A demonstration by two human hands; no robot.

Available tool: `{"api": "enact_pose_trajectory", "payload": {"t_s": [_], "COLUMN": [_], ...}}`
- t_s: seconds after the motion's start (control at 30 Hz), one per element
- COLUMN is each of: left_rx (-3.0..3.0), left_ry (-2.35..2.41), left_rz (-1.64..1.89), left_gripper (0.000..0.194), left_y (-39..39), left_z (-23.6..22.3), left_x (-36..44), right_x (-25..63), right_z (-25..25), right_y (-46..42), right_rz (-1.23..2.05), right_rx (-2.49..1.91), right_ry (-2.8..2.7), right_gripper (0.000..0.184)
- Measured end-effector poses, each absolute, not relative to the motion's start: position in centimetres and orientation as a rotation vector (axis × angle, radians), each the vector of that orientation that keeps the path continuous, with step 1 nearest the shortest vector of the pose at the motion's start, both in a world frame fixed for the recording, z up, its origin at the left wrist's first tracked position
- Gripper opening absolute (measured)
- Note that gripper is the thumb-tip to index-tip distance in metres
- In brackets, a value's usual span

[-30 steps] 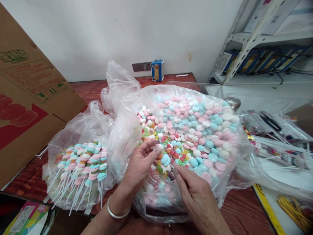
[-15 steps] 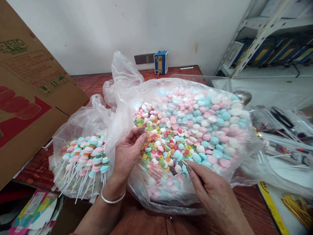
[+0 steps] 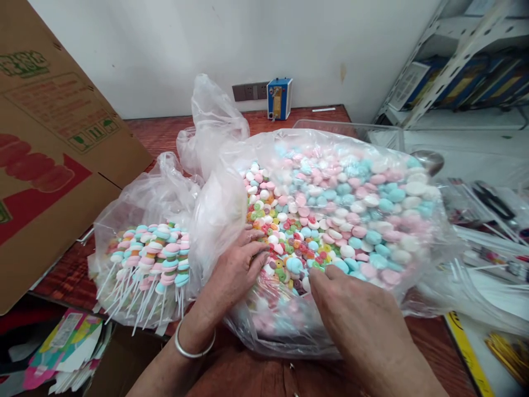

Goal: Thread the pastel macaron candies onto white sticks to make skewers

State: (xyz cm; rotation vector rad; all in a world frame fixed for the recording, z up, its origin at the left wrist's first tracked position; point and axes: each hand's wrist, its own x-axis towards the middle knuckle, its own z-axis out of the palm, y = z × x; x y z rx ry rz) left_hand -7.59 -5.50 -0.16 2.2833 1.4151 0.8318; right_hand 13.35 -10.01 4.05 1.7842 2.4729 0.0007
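A big clear plastic bag (image 3: 231,209) lies open on the red-brown table (image 3: 157,135). It holds several pink, blue and white round candies (image 3: 355,212) and a patch of small coloured ring candies (image 3: 285,242). My left hand (image 3: 237,270), with a silver bangle on the wrist, rests with spread fingers on the candies at the bag's mouth. My right hand (image 3: 363,325) reaches in from the lower right, its fingertips down among the candies near a blue one. Its palm side is hidden. A smaller bag (image 3: 124,209) to the left holds candy skewers (image 3: 152,259) on white sticks.
A large cardboard box (image 3: 53,165) leans at the left. A blue device (image 3: 279,98) stands by the wall socket. A clear tub (image 3: 351,128) sits behind the bag. White sticks and wrappers (image 3: 487,259) lie at the right, below a metal shelf (image 3: 454,60). Colourful cartons (image 3: 61,347) sit bottom left.
My left hand has dropped from a raised pinch to lie flat on the candies. My right hand has pushed forward into the bag; the thin white stick it held is out of sight.
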Motion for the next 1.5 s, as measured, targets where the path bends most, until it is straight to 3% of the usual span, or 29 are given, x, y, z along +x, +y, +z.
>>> {"api": "enact_pose_trajectory", "payload": {"t_s": [0.17, 0.37, 0.53, 0.63, 0.77, 1.0, 1.3, 1.37, 1.5], "left_rx": [2.21, 2.068, 1.495, 1.105, 0.815, 0.834, 1.208, 1.533, 2.243], "left_ry": [1.397, 1.394, 1.217, 1.031, 0.978, 1.09, 1.21, 1.277, 1.271], "left_rz": [0.821, 0.975, 1.04, 0.973, 0.964, 0.895, 0.904, 0.953, 0.928], "left_gripper": [0.021, 0.026, 0.022, 0.018, 0.028, 0.038, 0.029, 0.023, 0.019], "left_y": [-5.6, -5.7, -6.0, -6.2, -6.7, -8.1, -6.9, -6.2, -4.9], "left_z": [-0.5, -0.5, -0.1, -0.1, -0.5, -1.1, -0.8, -0.7, -1.0], "left_x": [-7.7, -7.9, -6.5, -5.3, -4.4, -3.5, -3.9, -4.5, -5.6], "right_x": [12.1, 14.5, 16.4, 16.1, 15.4, 14.1, 12.8, 13.1, 13.9], "right_z": [5.6, 2.3, 0.1, -0.7, -2.2, -2.7, -1.7, -1.3, -0.9], "right_y": [-8.3, -8.7, -10.8, -12.3, -13.9, -14.5, -11.2, -9.2, -4.5], "right_rz": [-0.067, -0.313, -0.989, -1.202, -1.135, -1.03, -1.268, -1.113, -0.451], "right_rx": [1.692, 1.916, 2.078, 2.099, 2.177, 2.245, 2.242, 2.314, 2.588], "right_ry": [2.479, 2.53, 2.806, 2.865, 3.011, 3.122, 2.96, 2.891, 2.644], "right_gripper": [0.026, 0.022, 0.031, 0.028, 0.032, 0.031, 0.027, 0.025, 0.02]}}
